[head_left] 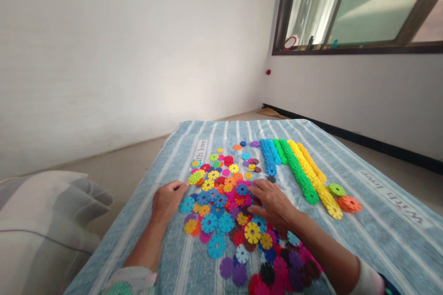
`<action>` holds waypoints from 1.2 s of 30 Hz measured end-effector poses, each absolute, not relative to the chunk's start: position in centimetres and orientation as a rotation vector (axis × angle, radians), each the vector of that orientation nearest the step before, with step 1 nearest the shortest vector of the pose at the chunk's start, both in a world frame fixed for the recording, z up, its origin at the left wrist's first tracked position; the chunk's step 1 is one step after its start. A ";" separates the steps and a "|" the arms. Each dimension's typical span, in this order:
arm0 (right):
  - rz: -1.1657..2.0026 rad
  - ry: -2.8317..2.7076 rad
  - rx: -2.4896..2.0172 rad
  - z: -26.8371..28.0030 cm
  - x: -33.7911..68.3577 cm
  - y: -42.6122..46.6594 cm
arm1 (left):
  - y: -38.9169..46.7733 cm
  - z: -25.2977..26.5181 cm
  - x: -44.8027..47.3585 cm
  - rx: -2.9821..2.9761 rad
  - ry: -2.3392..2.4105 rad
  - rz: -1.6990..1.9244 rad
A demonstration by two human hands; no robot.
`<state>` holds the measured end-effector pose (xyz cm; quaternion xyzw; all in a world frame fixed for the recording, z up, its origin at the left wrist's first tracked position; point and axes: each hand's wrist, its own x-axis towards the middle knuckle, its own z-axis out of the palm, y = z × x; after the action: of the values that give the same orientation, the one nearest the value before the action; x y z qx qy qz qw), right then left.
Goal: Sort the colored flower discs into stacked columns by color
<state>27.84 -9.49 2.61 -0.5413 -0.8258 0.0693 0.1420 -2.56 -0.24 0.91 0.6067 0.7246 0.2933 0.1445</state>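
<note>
A loose pile of colourful notched plastic discs (225, 223) covers the middle of the striped cloth. At its left edge, my left hand (168, 201) is closed, fingers curled and pressed together, close to a yellow-green disc (195, 177); whatever may be inside the fingers is hidden. My right hand (275, 200) lies over the pile's right side with fingers apart, fingertips touching discs near a blue disc (242, 189). Right of the pile lie overlapping rows of discs sorted by colour: a blue row (268, 159), a green row (298, 173) and a yellow row (313, 179).
Blue-and-white striped cloth (138, 258) covers the table. An orange disc group (349, 203) and a lime disc (337, 189) lie beside the yellow row's near end. Pale draped fabric (44, 221) stands at the left. A wall and window (367, 4) are beyond.
</note>
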 end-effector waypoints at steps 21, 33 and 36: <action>0.191 -2.461 -1.562 2.4 29.7 -14.5 | 0.0 0.7 -2.6 1.747 2.086 0.853; 0.109 -2.448 -1.513 1.4 29.1 -12.3 | 0.0 0.8 -2.5 1.729 2.095 0.837; 0.137 -2.418 -1.531 1.1 29.8 -13.3 | 0.0 0.9 -2.4 1.734 2.092 0.850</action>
<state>29.81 -13.32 1.10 -0.5293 -0.8358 0.0473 0.1376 -2.45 -0.01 0.92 0.6024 0.7269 0.2955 0.1466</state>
